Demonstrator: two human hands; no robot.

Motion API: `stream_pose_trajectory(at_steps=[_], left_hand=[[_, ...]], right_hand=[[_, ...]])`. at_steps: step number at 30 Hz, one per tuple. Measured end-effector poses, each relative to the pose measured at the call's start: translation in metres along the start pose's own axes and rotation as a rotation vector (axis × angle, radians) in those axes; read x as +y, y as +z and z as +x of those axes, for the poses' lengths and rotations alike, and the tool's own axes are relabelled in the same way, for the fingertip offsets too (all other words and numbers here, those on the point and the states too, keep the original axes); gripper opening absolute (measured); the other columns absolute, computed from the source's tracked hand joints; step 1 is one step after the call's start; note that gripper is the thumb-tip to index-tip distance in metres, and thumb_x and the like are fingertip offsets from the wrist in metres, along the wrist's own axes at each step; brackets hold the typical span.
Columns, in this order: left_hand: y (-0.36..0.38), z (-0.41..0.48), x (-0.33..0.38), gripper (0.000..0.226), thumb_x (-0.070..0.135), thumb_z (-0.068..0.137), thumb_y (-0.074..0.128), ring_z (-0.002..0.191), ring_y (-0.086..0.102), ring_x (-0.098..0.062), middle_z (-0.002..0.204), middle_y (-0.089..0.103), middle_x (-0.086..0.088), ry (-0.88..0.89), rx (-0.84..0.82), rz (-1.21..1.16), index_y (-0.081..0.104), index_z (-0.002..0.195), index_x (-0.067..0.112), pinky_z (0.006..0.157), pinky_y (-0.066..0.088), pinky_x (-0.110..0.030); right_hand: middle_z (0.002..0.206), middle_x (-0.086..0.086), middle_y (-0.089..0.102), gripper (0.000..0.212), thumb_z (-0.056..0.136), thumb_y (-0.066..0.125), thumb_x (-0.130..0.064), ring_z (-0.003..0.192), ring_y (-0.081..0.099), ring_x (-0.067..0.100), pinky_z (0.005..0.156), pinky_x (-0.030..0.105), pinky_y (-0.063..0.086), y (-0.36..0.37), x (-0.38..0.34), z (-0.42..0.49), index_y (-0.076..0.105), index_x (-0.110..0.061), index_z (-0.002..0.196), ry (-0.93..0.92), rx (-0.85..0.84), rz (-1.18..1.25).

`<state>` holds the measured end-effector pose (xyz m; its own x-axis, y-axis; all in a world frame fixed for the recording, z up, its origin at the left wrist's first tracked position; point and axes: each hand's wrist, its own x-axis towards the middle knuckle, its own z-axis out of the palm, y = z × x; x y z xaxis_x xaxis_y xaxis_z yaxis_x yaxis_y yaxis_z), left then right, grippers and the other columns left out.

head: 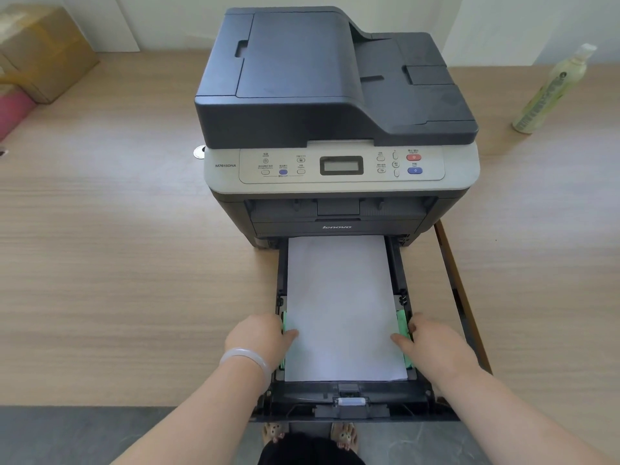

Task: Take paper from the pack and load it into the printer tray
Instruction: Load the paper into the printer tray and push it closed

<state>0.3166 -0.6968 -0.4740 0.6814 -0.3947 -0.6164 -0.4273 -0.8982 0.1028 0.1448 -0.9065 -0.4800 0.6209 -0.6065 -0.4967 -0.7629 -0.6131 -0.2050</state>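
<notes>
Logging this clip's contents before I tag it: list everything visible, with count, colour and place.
printer: 1, dark grey and light grey, desk centre
paper tray: 1, black, pulled out in front of the printer
paper: 1 stack, white, lying in the tray
side guides: 2, green, either side of the paper
bottle: 1, pale green, desk far right
cardboard box: 1, brown, far left
left hand: 1, at the left guide, pale bracelet on wrist
right hand: 1, at the right guide

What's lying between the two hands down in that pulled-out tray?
In the head view, a stack of white paper lies flat in the tray between the left hand and right hand. Each hand is at a green side guide.
</notes>
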Motion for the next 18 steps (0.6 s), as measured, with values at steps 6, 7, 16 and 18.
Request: stream_pose_trajectory(at_steps=[6, 7, 16, 18], left_hand=[[0.02, -0.025, -0.031, 0.035, 0.049, 0.088, 0.055, 0.093, 0.061, -0.01, 0.108, 0.062, 0.009, 0.213, 0.183, -0.259, 0.064, 0.115, 0.029, 0.086, 0.053, -0.028], [0.024, -0.029, -0.034, 0.041, 0.053, 0.085, 0.057, 0.101, 0.058, -0.007, 0.116, 0.058, 0.012, 0.268, 0.178, -0.31, 0.061, 0.12, 0.031, 0.093, 0.049, -0.025], [0.025, -0.048, -0.038, 0.111, 0.095, 0.046, 0.041, 0.143, 0.017, -0.013, 0.153, 0.028, 0.015, 0.56, 0.0, 0.103, 0.033, 0.144, 0.042, 0.119, 0.02, -0.034], [0.025, -0.043, -0.034, 0.091, 0.082, 0.062, 0.046, 0.142, 0.023, -0.014, 0.15, 0.036, 0.014, 0.585, 0.09, 0.101, 0.04, 0.142, 0.038, 0.118, 0.023, -0.034]], right_hand=[[0.14, -0.008, 0.046, 0.058, 0.085, 0.051, -0.058, 0.122, 0.047, 0.01, 0.098, 0.026, 0.044, -0.003, 0.022, -0.032, 0.039, -0.033, 0.137, -0.281, 0.038, -0.038], [0.143, -0.011, 0.042, 0.061, 0.083, 0.051, -0.062, 0.128, 0.042, 0.008, 0.104, 0.027, 0.039, -0.003, 0.025, -0.037, 0.038, -0.036, 0.137, -0.31, 0.002, 0.013], [0.157, -0.019, -0.007, 0.091, 0.059, 0.069, -0.067, 0.143, 0.017, 0.004, 0.105, 0.02, 0.036, -0.006, 0.034, -0.055, 0.028, -0.052, 0.138, -0.466, -0.238, -0.041], [0.159, -0.018, 0.003, 0.076, 0.066, 0.069, -0.059, 0.139, 0.026, 0.003, 0.103, 0.016, 0.036, -0.007, 0.031, -0.05, 0.038, -0.047, 0.134, -0.455, -0.205, -0.019]])
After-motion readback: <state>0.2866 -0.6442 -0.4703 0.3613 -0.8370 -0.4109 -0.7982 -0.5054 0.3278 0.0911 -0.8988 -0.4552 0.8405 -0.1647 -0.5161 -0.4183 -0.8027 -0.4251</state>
